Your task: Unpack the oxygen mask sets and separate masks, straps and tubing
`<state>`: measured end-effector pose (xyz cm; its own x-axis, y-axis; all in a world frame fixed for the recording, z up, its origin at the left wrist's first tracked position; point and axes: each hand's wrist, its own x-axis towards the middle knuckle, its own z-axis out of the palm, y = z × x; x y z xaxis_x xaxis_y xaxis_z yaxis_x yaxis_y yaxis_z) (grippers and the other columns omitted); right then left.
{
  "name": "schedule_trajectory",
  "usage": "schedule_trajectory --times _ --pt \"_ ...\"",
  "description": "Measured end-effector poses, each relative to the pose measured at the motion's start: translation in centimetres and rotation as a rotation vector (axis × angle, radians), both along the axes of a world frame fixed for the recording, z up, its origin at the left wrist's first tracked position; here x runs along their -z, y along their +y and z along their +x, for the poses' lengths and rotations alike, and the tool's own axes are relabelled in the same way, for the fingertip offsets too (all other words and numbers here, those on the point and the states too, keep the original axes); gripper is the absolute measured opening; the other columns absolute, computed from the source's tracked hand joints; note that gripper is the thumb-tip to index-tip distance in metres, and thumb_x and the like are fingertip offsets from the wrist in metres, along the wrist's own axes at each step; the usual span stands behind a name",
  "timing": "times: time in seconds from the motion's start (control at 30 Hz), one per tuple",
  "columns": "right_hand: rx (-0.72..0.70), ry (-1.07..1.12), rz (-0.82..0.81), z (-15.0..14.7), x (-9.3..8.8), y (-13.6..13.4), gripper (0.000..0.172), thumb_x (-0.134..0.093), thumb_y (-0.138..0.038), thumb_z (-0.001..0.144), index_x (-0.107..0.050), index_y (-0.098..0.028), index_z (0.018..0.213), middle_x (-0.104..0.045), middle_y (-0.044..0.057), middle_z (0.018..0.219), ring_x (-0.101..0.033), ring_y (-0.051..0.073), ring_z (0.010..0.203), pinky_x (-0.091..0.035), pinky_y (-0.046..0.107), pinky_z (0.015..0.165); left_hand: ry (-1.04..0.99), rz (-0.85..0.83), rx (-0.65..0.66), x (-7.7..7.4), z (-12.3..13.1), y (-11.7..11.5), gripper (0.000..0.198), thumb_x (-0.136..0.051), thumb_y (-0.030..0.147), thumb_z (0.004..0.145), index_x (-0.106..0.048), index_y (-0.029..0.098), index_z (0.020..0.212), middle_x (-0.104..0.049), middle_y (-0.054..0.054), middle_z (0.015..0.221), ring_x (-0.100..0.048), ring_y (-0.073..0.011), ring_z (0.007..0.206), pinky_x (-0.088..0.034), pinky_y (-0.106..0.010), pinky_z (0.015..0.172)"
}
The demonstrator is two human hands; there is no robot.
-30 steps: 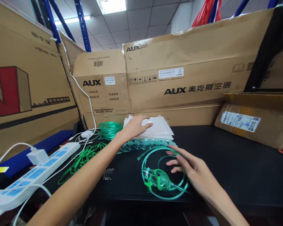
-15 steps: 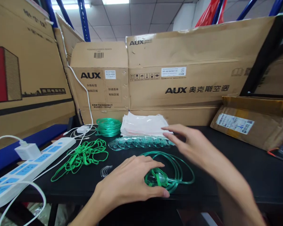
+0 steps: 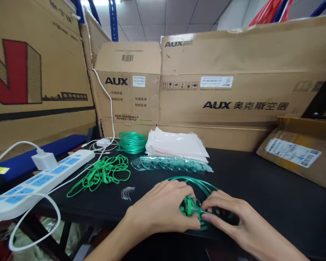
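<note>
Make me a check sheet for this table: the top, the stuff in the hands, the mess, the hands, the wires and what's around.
Surface: black table, partly covered.
Job's things: green mask with coiled tubing, at the front edge.
Clutter: row of clear masks, white bags, green straps, tube coil, small wire clips.
Hands: left hand and right hand both grip the mask.
Cables: white power strip with charger; white leads trail off the edge.
Surroundings: cardboard boxes behind, blue racking.
</note>
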<state>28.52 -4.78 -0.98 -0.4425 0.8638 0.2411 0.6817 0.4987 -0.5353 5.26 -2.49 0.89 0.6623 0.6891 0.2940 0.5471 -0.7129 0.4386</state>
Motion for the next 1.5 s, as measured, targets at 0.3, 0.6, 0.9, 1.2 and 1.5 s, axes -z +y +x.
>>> schedule_trajectory --times 0.3,0.6,0.9,1.2,1.5 --pt "-0.026 -0.059 0.037 -1.6 0.3 -0.6 0.02 -0.051 -0.036 0.101 -0.063 -0.025 0.09 -0.066 0.001 0.091 -0.063 0.019 0.088 -0.045 0.034 0.092 0.025 -0.007 0.061 0.5 -0.5 1.1 0.015 -0.068 0.033 0.08 -0.068 0.025 0.093 -0.067 0.004 0.091 -0.062 -0.0171 0.087 -0.044 -0.028 0.08" --pt "-0.001 0.021 0.116 -2.1 0.9 -0.6 0.008 -0.05 -0.029 0.102 -0.058 -0.029 0.106 -0.065 -0.002 0.095 -0.064 0.015 0.083 -0.046 0.025 0.076 -0.032 0.029 0.046 0.1 -0.6 1.6 0.013 -0.066 0.029 0.081 -0.067 0.022 0.092 -0.065 0.003 0.087 -0.059 -0.016 0.084 -0.043 -0.028 0.081" --pt "-0.042 -0.079 0.204 -2.2 1.1 -0.5 0.016 -0.046 -0.028 0.103 -0.061 -0.024 0.1 -0.064 0.003 0.089 -0.061 0.018 0.078 -0.046 0.03 0.069 0.031 0.026 0.04 0.5 -1.4 1.8 0.018 -0.066 0.035 0.084 -0.066 0.025 0.098 -0.065 0.004 0.093 -0.059 -0.018 0.09 -0.042 -0.031 0.084" --pt "-0.028 -0.12 0.183 -1.3 0.8 1.0 0.024 -0.047 -0.034 0.101 -0.069 -0.024 0.099 -0.07 0.004 0.083 -0.064 0.019 0.07 -0.051 0.029 0.063 0.1 0.207 0.002 -0.1 -1.3 1.6 0.014 -0.066 0.029 0.083 -0.063 0.021 0.095 -0.062 0.001 0.092 -0.056 -0.0197 0.091 -0.041 -0.035 0.086" --pt "0.098 -0.11 0.182 -1.6 0.6 0.5 0.022 -0.053 -0.039 0.098 -0.071 -0.026 0.104 -0.074 0.004 0.091 -0.069 0.022 0.079 -0.054 0.031 0.07 0.041 0.002 -0.058 -0.7 -2.5 2.4 0.016 -0.065 0.038 0.084 -0.066 0.023 0.087 -0.068 0.001 0.083 -0.062 -0.0201 0.08 -0.044 -0.03 0.073"
